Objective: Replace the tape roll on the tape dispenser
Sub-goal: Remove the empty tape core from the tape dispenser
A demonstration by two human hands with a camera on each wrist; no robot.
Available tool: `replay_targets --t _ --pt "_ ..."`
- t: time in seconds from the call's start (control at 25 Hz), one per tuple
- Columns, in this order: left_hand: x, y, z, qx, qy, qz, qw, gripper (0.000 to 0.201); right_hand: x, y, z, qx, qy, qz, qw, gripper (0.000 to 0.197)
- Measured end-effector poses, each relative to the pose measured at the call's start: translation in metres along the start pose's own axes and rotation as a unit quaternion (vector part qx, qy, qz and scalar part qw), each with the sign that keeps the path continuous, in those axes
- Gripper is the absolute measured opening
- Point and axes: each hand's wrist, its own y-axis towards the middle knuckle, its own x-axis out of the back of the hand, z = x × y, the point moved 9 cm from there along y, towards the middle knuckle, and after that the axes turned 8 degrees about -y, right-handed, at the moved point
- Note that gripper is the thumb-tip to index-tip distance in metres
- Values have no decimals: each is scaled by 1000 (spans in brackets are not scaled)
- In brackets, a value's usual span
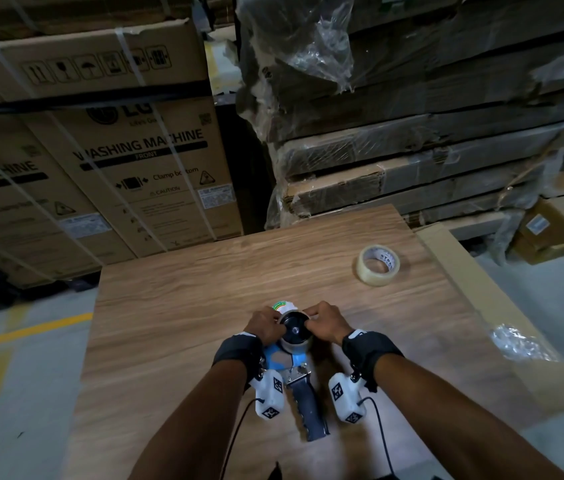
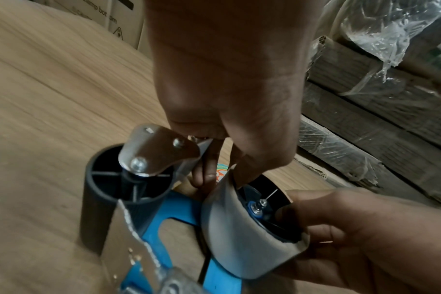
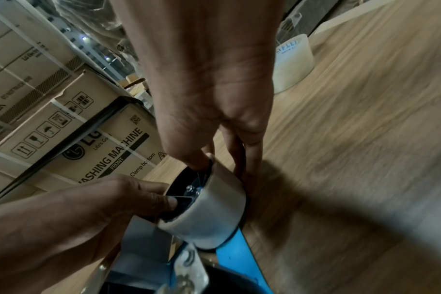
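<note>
A blue tape dispenser [image 1: 275, 356] with a dark handle [image 1: 310, 410] lies on the wooden table [image 1: 204, 306]. On its black hub [image 1: 294, 327] sits a pale, thin old tape roll [image 2: 239, 238], also seen as the old roll [image 3: 214, 214] from the right wrist. My left hand [image 1: 266, 323] pinches the roll's rim from the left, my left fingertips [image 2: 209, 177] behind it. My right hand [image 1: 322, 320] pinches the opposite rim, thumb inside and fingers [image 3: 249, 157] outside. A full clear tape roll [image 1: 378, 265] lies flat on the table at the back right.
The dispenser's grey roller [image 2: 108, 199] and serrated blade [image 2: 134, 234] lie left of the hub. Strapped washing machine cartons [image 1: 135, 168] and plastic-wrapped stacks [image 1: 412, 133] stand behind the table. A cardboard sheet [image 1: 481, 306] with crumpled plastic [image 1: 519, 341] lies alongside on the right.
</note>
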Motion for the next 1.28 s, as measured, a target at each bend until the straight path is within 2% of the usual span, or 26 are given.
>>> replay_targets --t 0.12,0.16,0.24,0.32,0.44,0.52,0.64,0.84,1.12,1.28 --pt "-4 -1 5 5 -40 0 999 36 1 -3 2 6 6 -11 1000 38" --pt "-5 0 8 1 -45 -5 999 43 1 -3 3 8 6 -16 1000 38" --pt "-9 10 20 -5 -42 -20 999 70 2 -7 6 11 11 -22 1000 41" --pt "-19 31 44 5 -33 -31 999 81 3 -12 8 10 23 -28 999 46" --pt "-25 43 60 11 -23 -45 999 74 4 -20 11 8 23 -50 998 58" --pt "-22 40 55 7 -26 -51 998 75 4 -22 9 3 15 -55 998 59" --pt "-12 13 27 -2 -35 -31 999 67 8 -23 10 9 2 -23 1000 42" --pt "-16 20 32 -2 -66 -25 997 65 14 -25 18 29 -12 35 999 27" --pt "-34 54 67 5 -79 -37 996 53 15 -32 29 31 -37 -32 998 25" --pt "-22 29 41 -12 -63 -52 997 60 13 -35 27 11 -47 -49 998 31"
